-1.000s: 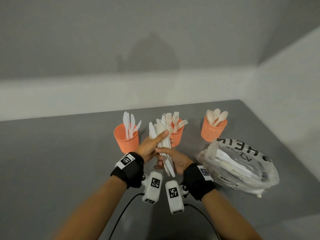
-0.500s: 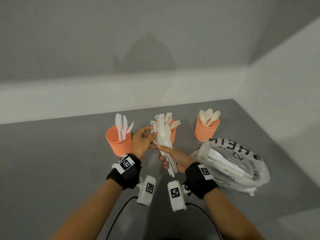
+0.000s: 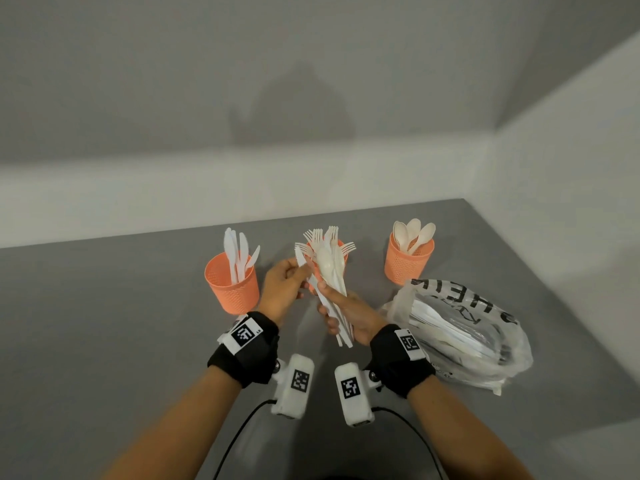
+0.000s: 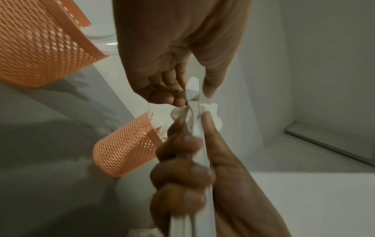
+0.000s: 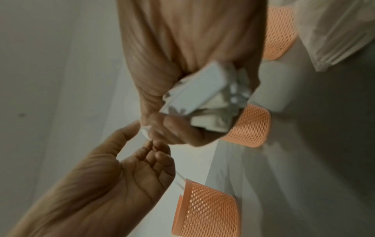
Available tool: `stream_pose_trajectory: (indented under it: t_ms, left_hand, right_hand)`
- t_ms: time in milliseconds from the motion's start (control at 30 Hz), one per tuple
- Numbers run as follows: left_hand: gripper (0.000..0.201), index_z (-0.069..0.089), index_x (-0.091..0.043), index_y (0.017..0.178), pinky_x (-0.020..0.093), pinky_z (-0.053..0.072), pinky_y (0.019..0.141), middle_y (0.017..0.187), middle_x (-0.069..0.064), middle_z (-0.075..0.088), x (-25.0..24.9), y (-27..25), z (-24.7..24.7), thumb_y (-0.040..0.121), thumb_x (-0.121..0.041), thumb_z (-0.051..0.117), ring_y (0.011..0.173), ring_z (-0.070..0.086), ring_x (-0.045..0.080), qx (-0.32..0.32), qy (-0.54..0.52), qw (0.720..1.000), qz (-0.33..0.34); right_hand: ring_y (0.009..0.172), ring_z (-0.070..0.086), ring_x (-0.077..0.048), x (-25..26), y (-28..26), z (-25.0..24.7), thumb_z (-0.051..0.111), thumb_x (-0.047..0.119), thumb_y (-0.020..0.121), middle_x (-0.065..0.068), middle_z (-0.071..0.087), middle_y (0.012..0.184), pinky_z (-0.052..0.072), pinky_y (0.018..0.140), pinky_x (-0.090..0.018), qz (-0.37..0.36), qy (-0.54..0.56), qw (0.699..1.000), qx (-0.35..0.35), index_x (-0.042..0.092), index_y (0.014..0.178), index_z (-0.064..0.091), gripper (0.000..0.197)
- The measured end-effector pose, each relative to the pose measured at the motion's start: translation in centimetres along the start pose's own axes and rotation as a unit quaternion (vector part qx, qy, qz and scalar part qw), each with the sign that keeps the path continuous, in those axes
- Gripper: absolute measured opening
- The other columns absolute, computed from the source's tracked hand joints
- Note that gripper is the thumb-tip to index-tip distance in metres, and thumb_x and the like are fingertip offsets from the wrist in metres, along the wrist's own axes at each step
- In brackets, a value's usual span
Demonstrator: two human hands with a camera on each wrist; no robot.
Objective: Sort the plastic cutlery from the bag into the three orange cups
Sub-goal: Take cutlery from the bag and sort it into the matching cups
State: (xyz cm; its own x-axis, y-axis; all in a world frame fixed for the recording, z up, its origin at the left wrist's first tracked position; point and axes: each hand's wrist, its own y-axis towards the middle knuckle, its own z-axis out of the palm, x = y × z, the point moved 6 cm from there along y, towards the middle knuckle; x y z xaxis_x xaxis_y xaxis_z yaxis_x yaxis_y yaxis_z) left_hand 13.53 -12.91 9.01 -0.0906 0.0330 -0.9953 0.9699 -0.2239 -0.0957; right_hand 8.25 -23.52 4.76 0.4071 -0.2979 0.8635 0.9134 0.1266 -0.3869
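My right hand grips a bundle of white plastic cutlery upright, in front of the middle orange cup. That cup holds forks and is mostly hidden by the bundle. My left hand pinches the tip of a serrated knife at the left side of the bundle. The wrist view shows my left hand with thumb and fingers closed on the knife. The left cup holds knives. The right cup holds spoons. The handle ends of the bundle show in the right wrist view.
A clear plastic bag with more white cutlery lies on the grey table, right of my right hand and just in front of the spoon cup. Walls close the table's far and right sides.
My left thumb has left the front of the bundle. The left hand now pinches one knife at the bundle's left side and draws its tip leftward. The right hand keeps its grip.
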Motion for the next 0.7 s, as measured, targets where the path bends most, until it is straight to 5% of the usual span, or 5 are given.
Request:
stream_pose_trajectory:
  t_ms: [167,267,400,533,700]
  left_hand:
    - [0.011,0.056,-0.008,0.088,0.015,0.054,0.058,0.070,0.001,0.062,0.3,-0.1,-0.6,0.096,-0.012,0.048,0.064,0.060,0.012,-0.043,-0.050,0.998,-0.007]
    - [0.018,0.042,-0.018,0.085,0.029,0.057,0.067,0.074,0.003,0.062,-1.1,0.4,-1.7,0.101,-0.019,0.035,0.067,0.065,0.017,-0.100,-0.140,0.985,-0.005]
    - [0.016,0.041,-0.016,0.085,0.020,0.039,0.040,0.057,-0.002,0.043,-2.7,0.7,-1.9,0.100,-0.022,0.039,0.035,0.043,0.002,-0.124,-0.079,0.989,0.027]
    - [0.012,0.061,-0.007,0.087,0.010,0.029,0.036,0.050,-0.009,0.044,-2.1,0.8,-0.3,0.090,-0.018,0.059,0.031,0.039,-0.001,-0.077,0.043,0.996,0.026]
    - [0.011,0.058,-0.005,0.085,0.007,0.030,0.035,0.059,-0.001,0.048,-1.3,1.0,0.3,0.086,-0.014,0.063,0.031,0.042,-0.002,-0.070,0.049,0.996,0.000]
  right_hand:
    - [0.042,0.047,-0.008,0.0,0.0,-0.7,0.052,0.035,0.094,-0.001,0.052,0.059,0.043,0.043,-0.020,-0.003,-0.003,0.999,-0.036,0.009,0.091,0.056,0.026]
    - [0.039,0.045,-0.006,-0.3,0.0,-1.4,0.051,0.025,0.095,0.004,0.049,0.050,0.042,0.042,-0.019,0.002,0.000,0.999,-0.049,0.009,0.091,0.052,0.017]
    - [0.036,0.039,-0.005,0.0,0.2,-1.4,0.055,0.018,0.093,0.006,0.046,0.049,0.037,0.040,-0.017,-0.010,-0.072,0.996,-0.047,0.015,0.086,0.053,0.008]
    - [0.042,0.039,-0.008,0.2,0.4,-0.5,0.057,0.023,0.093,0.002,0.043,0.056,0.038,0.044,-0.020,-0.013,-0.131,0.991,-0.020,0.019,0.089,0.053,0.006]
    - [0.047,0.040,-0.008,0.3,0.3,-0.6,0.055,0.022,0.094,0.002,0.042,0.059,0.040,0.048,-0.020,-0.014,-0.158,0.987,0.013,0.019,0.094,0.053,0.003]
